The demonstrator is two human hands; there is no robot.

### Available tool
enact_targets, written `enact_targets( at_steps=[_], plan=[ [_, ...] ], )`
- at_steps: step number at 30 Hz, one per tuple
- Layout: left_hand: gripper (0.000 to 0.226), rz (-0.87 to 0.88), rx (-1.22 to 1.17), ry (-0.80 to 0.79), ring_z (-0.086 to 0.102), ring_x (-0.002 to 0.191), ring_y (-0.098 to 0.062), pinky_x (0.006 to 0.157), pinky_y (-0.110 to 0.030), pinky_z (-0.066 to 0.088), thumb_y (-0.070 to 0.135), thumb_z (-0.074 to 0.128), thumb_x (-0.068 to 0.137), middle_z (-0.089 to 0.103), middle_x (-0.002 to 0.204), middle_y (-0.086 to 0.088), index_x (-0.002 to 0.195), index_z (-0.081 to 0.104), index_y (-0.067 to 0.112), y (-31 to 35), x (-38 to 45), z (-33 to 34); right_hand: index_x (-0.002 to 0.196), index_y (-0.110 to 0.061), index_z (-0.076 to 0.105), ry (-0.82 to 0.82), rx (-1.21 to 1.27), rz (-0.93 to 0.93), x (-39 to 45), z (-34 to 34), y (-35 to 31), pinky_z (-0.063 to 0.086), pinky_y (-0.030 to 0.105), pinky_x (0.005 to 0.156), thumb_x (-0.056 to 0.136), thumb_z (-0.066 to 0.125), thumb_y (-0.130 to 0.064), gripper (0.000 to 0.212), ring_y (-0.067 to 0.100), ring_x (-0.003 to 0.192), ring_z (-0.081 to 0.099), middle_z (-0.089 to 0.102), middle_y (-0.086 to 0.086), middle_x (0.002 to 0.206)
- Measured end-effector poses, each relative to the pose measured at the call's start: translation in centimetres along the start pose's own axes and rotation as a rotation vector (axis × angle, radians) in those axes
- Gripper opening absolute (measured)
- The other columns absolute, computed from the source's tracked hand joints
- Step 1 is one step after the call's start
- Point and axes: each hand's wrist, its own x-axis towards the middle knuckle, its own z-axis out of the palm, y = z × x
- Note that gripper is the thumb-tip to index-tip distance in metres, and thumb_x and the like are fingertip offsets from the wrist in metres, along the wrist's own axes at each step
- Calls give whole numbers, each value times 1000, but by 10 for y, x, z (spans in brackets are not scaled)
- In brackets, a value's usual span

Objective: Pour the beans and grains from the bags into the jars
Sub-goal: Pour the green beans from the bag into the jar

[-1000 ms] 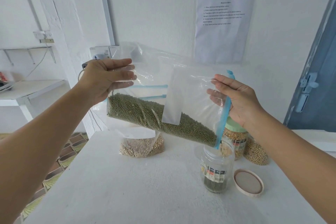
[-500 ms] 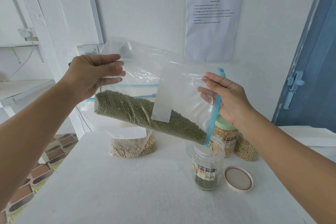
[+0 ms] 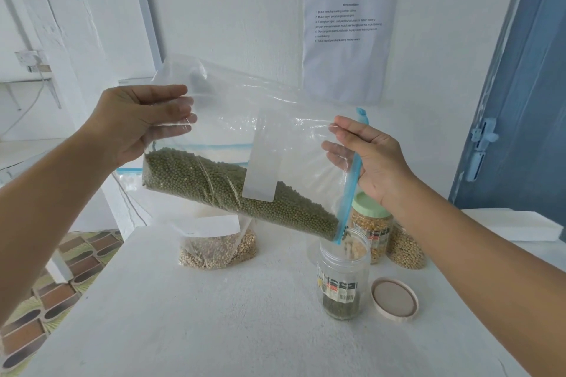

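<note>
bag: clear zip bag of green mung beans (image 3: 245, 190), held in the air over the white table (image 3: 214, 315), tilted so the blue zip mouth (image 3: 349, 187) points down-right. Beans are banked along the low edge, reaching the mouth corner.
left hand (image 3: 144, 122): pinches the raised closed end of the bag, thumb on top, fingers behind the plastic.
right hand (image 3: 370, 159): pinches the mouth edge by the zip strip, fingers partly inside or behind the film; cannot tell which.
target: open clear jar (image 3: 343, 275) directly under the low corner, thin layer of green beans at the bottom. Its lid (image 3: 394, 299) lies just beside it on the table.
flow: a few beans visible at the jar rim, looks like pouring has just begun.
risk 1: bag mouth is much wider than the jar neck; if the zip gapes along its length, beans spill past the rim onto the table.
risk 2: steeper lift by the left hand could dump the whole bank at once and overflow or bounce out.
risk 3: jar is unheld; the bag corner dragging on the rim could tip it.
nearby: green-lidded jar of corn kernels (image 3: 372, 223) and two other grain bags (image 3: 217, 248) behind; stray beans could roll among them.
</note>
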Motion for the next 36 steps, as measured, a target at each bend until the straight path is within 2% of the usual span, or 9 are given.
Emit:
enact_targets(
  at_steps=[6, 11, 17, 24, 27, 32, 36],
  plan=[
    [26, 2, -5, 0, 79, 90, -27, 77, -34, 65, -2, 77, 79, 80, 101, -10, 102, 79, 10, 0, 2, -2, 115, -7, 76, -4, 5, -4, 0, 2, 2, 63, 36, 80, 94, 68, 3, 25, 35, 95, 77, 78, 8, 111],
    [28, 1, 0, 2, 79, 92, -28, 78, -35, 65, -2, 77, 80, 80, 103, -11, 105, 78, 9, 1, 3, -5, 113, -8, 76, -6, 9, 4, 1, 3, 3, 63, 35, 79, 93, 68, 3, 24, 34, 95, 77, 78, 8, 112],
    [22, -7, -2, 5, 79, 90, -27, 77, -35, 66, -2, 77, 77, 80, 102, -11, 93, 83, 12, 1, 4, -6, 113, -9, 76, -2, 11, 12, 2, 4, 5, 63, 36, 81, 93, 68, 3, 25, 35, 96, 77, 78, 8, 113],
    [31, -2, 8, 0, 79, 90, -26, 78, -35, 66, -2, 76, 80, 80, 101, -10, 110, 76, 6, 0, 4, -5, 114, -8, 76, 8, 16, 15, 1, 2, 7, 63, 35, 79, 93, 68, 3, 25, 35, 97, 77, 78, 8, 113],
    [30, -6, 7, 1, 79, 90, -26, 79, -35, 66, -2, 76, 81, 80, 101, -10, 111, 76, 6, 0, 4, -4, 114, -8, 76, 6, 15, 16, 2, 2, 7, 63, 35, 78, 93, 68, 3, 25, 35, 96, 77, 78, 7, 111],
    [23, -13, -5, 0, 79, 89, -27, 77, -35, 66, 0, 78, 77, 79, 103, -12, 97, 82, 11, 0, 6, -5, 113, -8, 76, 6, 10, 11, 2, 1, 6, 64, 37, 83, 93, 68, 3, 24, 35, 96, 77, 78, 8, 111],
    [22, -17, 1, -4, 79, 91, -28, 77, -35, 65, 1, 79, 76, 79, 104, -12, 95, 83, 12, -2, 7, -4, 113, -8, 76, 5, 3, 10, 1, 0, 7, 63, 39, 87, 94, 67, 4, 24, 34, 94, 77, 78, 7, 110]
  ],
)
